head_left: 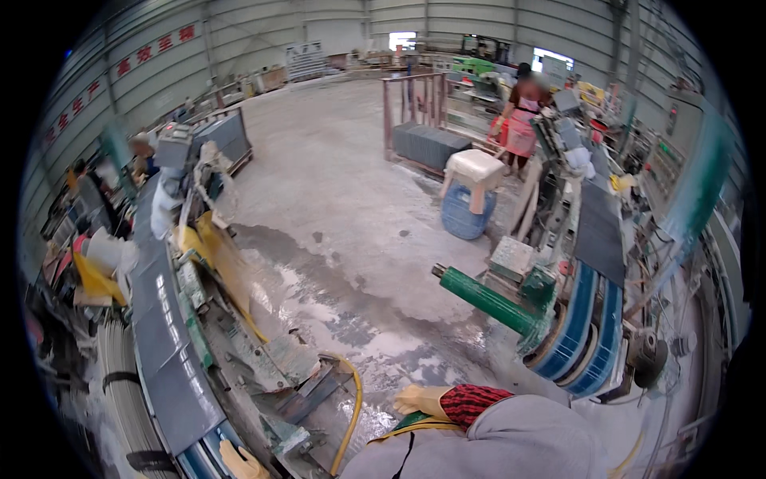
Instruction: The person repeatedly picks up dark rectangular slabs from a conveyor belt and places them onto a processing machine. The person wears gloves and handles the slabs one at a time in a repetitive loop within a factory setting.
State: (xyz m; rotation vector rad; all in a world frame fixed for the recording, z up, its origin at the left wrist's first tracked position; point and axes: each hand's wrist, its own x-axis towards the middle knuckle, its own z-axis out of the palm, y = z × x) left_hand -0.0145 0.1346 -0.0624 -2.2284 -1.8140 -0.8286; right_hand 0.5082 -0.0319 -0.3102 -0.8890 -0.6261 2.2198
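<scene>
My left hand (242,461), in a pale yellow glove, is at the bottom edge beside the left conveyor's blue belt (194,461). Its fingers are stretched out, and nothing shows in them. Just ahead of it, dark grey flat tiles (177,363) lie in a row along that conveyor. My right hand (420,401) is gloved too and held before my body, below a red and black sleeve (472,404). Its fingers are loosely bent and a little apart, with nothing visible in them. A green and yellow apron (423,421) lies under that hand.
A yellow hose (355,407) curves up beside a metal frame. On the right, a green roller (488,302) juts out from a conveyor with blue belts (568,327). A stool (475,169) rests on a blue barrel (466,211). A person (523,120) stands beyond. The floor is wet.
</scene>
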